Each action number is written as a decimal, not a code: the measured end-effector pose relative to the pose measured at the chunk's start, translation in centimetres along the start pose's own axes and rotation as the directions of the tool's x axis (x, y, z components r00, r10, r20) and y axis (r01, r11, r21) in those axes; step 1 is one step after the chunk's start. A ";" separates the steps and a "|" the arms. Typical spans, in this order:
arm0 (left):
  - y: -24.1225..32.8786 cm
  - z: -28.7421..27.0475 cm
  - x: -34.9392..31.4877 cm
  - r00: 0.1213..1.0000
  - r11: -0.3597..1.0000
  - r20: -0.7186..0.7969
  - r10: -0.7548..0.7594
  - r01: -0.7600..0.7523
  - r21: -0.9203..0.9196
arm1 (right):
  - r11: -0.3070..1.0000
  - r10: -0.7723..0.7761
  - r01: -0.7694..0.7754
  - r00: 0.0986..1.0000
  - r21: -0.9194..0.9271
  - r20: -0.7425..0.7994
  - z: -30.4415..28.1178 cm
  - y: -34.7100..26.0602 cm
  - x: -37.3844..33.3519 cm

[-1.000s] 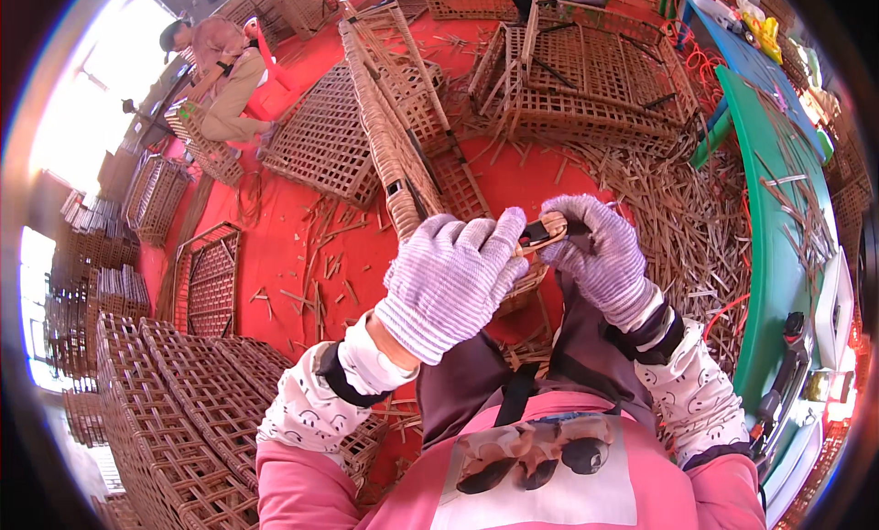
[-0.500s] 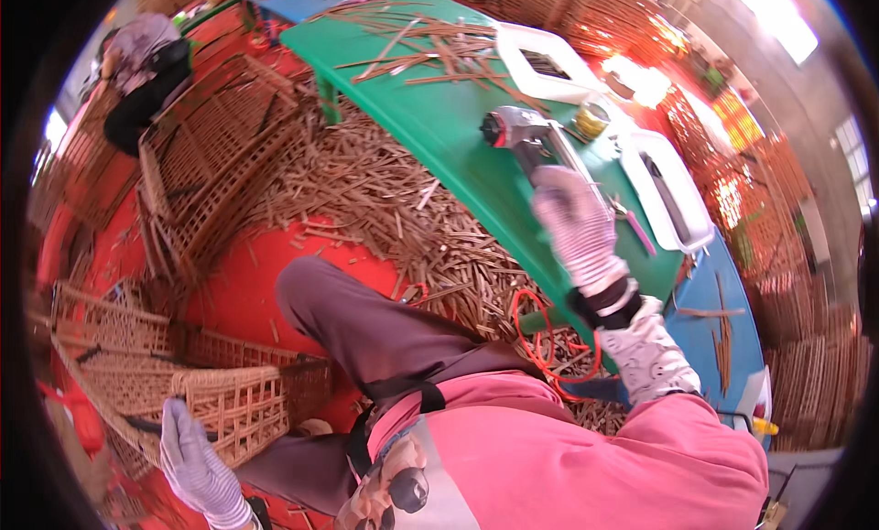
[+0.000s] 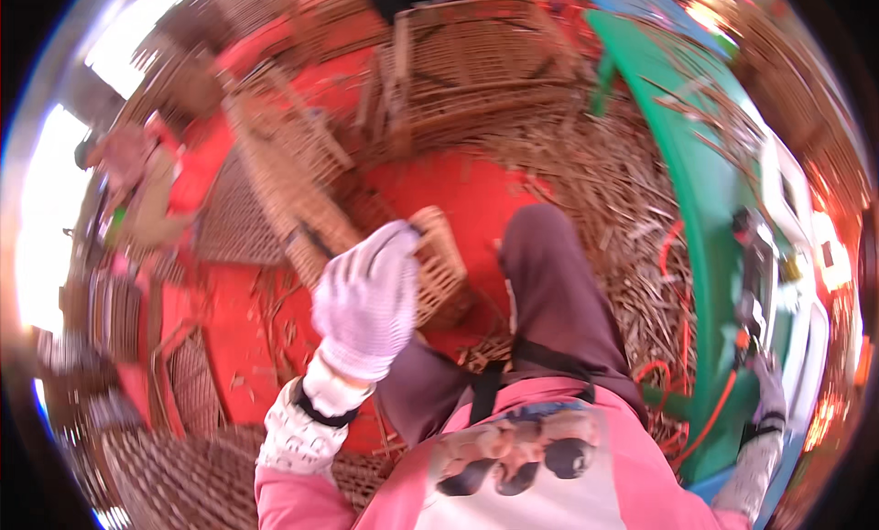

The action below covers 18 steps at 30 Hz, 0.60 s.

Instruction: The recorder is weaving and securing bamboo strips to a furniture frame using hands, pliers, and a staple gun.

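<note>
My left hand (image 3: 366, 297), in a white striped glove, is curled over a woven wicker basket (image 3: 441, 272) in front of my lap. Its fingertips meet the upper edge of the weave, and the thumb is hidden. Over on the right, my gloved right hand (image 3: 769, 388) rests low at the green table (image 3: 655, 91). Just beyond its fingers lies a grey and black air stapler (image 3: 753, 265), joined to an orange hose (image 3: 717, 418). Blur and the steep angle hide whether those fingers touch anything.
Larger wicker frames (image 3: 485, 63) stand ahead on the red floor (image 3: 430, 182). A heap of cut strips (image 3: 604, 191) lies beside the table. White trays (image 3: 786, 187) and loose strips (image 3: 710, 104) are on top. A person (image 3: 137, 182) is at far left.
The view has swung to the left. My right hand has drawn back from over the stapler toward its hose end. My left hand has gone from lying flat beside the wicker to curling over it.
</note>
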<state>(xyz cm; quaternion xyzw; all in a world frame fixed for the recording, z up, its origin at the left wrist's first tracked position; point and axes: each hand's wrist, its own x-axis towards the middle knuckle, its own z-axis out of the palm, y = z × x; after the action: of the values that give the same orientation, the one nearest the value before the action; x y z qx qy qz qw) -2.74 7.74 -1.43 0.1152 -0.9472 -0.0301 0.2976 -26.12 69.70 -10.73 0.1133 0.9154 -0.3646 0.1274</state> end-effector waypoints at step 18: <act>-1.6 0.2 -1.9 0.996 0.989 -0.054 0.066 -0.059 0.133 | 0.624 0.544 -0.650 0.760 -0.434 -0.355 3.6 -3.3 2.8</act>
<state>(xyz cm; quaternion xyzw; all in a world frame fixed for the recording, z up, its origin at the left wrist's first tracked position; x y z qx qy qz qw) -1.02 6.59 -2.79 0.1056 -0.9412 0.0450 0.3177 -29.23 65.20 -12.08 0.4059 0.8958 -0.0197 0.1799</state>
